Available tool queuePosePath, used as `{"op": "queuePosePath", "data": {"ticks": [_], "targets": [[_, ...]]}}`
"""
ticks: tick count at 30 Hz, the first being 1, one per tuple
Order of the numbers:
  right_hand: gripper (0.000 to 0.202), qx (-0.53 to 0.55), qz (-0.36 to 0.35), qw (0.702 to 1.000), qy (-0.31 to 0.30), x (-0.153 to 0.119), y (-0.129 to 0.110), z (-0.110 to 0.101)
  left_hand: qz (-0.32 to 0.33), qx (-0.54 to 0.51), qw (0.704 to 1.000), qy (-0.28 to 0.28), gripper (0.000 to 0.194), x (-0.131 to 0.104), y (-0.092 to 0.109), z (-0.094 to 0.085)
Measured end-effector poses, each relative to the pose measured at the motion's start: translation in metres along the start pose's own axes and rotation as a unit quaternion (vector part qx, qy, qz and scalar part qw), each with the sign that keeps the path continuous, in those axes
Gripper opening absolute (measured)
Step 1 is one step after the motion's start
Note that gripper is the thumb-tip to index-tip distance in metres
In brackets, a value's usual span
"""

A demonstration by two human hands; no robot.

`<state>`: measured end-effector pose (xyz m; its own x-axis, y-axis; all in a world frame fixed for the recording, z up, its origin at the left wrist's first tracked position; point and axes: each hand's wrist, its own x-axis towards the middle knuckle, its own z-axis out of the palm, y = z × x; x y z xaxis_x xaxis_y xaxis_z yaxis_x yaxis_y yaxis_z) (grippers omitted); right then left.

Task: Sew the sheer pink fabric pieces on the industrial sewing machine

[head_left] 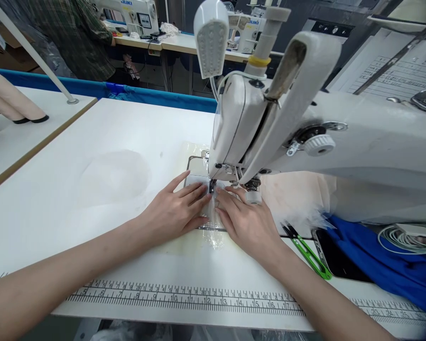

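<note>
A white sewing machine (234, 118) stands over the white table (128, 255), its presser foot (212, 185) lowered near the cloth plate. Thin, see-through material (213, 218) lies beneath the foot and runs toward the table's front. My left hand (173, 206) rests flat on the left of the foot, fingers spread and pointing at it. On the right, my right hand (246, 218) lies over the material, fingers stretched toward the foot, some tips partly hidden by the machine. Neither hand is closed round anything.
Green thread snips (310, 255), a black phone (341, 258) and blue cloth (376, 270) lie at the right. Pale sheer pieces (294, 194) sit behind my right hand. A printed ruler (188, 298) lines the front edge. Across the room stands a person (74, 38) in plaid.
</note>
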<state>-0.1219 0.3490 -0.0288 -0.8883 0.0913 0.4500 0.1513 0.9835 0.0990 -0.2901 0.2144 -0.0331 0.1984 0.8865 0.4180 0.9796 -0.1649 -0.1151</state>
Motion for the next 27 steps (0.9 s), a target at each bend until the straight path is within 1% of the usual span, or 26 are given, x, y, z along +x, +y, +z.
{"op": "queuePosePath", "data": {"ticks": [2, 4, 9, 10, 11, 12, 13, 14, 15, 18, 19, 23, 27], "targets": [[0.031, 0.005, 0.001, 1.0, -0.002, 0.0, 0.0, 0.0, 0.0, 0.003, 1.0, 0.002, 0.046, 0.0, -0.001, 0.0], [0.026, 0.016, -0.003, 1.0, 0.005, -0.002, -0.001, 0.0, 0.009, 0.0, 1.0, 0.017, 0.045, -0.002, -0.001, -0.002], [0.016, 0.093, -0.043, 0.995, 0.022, -0.009, 0.0, -0.005, 0.066, -0.036, 0.996, 0.058, 0.049, -0.01, 0.002, -0.01], [0.016, 0.11, -0.048, 0.993, 0.021, -0.01, 0.001, -0.007, 0.073, -0.031, 0.995, 0.064, 0.044, -0.011, 0.003, -0.01], [0.022, 0.123, -0.052, 0.991, 0.016, -0.011, 0.001, -0.008, 0.079, -0.022, 0.994, 0.07, 0.036, -0.012, 0.004, -0.01], [0.034, 0.131, -0.056, 0.99, 0.009, -0.012, 0.002, -0.01, 0.084, -0.013, 0.993, 0.076, 0.027, -0.013, 0.005, -0.01], [0.047, 0.132, -0.059, 0.989, 0.001, -0.013, 0.002, -0.011, 0.089, -0.007, 0.993, 0.082, 0.021, -0.013, 0.005, -0.009], [0.054, 0.127, -0.062, 0.99, -0.005, -0.013, 0.003, -0.011, 0.09, -0.006, 0.992, 0.086, 0.02, -0.013, 0.006, -0.008], [0.053, 0.115, -0.065, 0.991, -0.01, -0.013, 0.003, -0.011, 0.088, -0.009, 0.992, 0.087, 0.02, -0.012, 0.006, -0.007], [0.023, 0.068, -0.074, 0.995, 0.009, -0.014, 0.002, -0.01, 0.065, -0.015, 0.994, 0.082, 0.024, -0.01, 0.009, -0.006], [0.019, 0.059, -0.083, 0.995, 0.021, -0.014, 0.002, -0.009, 0.062, -0.013, 0.995, 0.076, 0.026, -0.01, 0.01, -0.006], [0.016, 0.062, -0.118, 0.99, 0.052, -0.015, 0.0, -0.009, 0.073, -0.008, 0.996, 0.049, 0.03, -0.013, 0.013, -0.006], [0.013, 0.074, -0.124, 0.988, 0.061, -0.014, -0.001, -0.01, 0.075, -0.006, 0.996, 0.045, 0.03, -0.016, 0.014, -0.008]]}}
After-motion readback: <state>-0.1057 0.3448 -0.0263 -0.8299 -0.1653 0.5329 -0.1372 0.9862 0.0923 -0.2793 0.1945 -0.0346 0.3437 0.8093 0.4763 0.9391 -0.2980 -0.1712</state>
